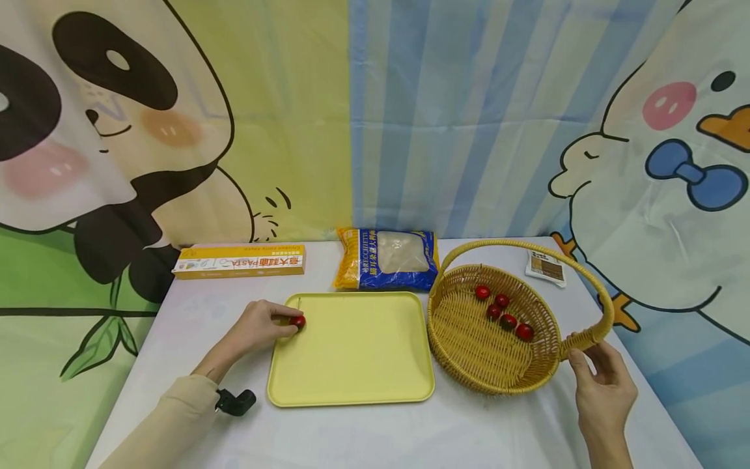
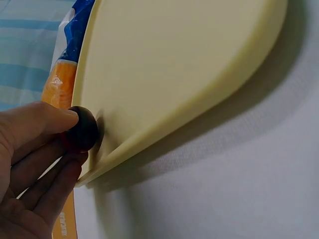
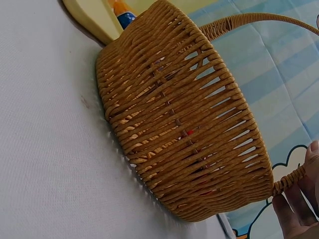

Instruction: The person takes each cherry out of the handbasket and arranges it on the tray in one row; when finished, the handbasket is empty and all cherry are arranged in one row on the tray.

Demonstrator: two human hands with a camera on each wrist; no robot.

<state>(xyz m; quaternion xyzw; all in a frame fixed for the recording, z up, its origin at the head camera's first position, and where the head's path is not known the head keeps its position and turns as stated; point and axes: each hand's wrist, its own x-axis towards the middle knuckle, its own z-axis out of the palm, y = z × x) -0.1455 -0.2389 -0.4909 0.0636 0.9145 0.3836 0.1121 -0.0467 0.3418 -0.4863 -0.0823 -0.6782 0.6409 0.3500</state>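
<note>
- Cherry (image 1: 299, 322): just inside the far left corner of the yellow tray (image 1: 351, 365); cannot tell whether touching the tray floor.
- Left hand (image 1: 263, 324): pinching the fruit between thumb and forefinger, remaining fingers beside it.
- Right hand (image 1: 606, 384): holding the handle (image 1: 521, 243) at its root, fingers curled round it, on the right side of the wicker basket (image 1: 474, 361).
- Basket location: near the right edge of the tabletop (image 1: 351, 438), just beside the right edge of the tray; containing five more cherries (image 1: 508, 322).
- Likely step: setting down at the corner. Pinch lightly; avoid bruising. Clear the raised rim fully. Lower to firm contact before parting thumb and forefinger, given a round shape likely to roll.
- Meanwhile, steady the basket; avoid tipping or knocking the tray.
</note>
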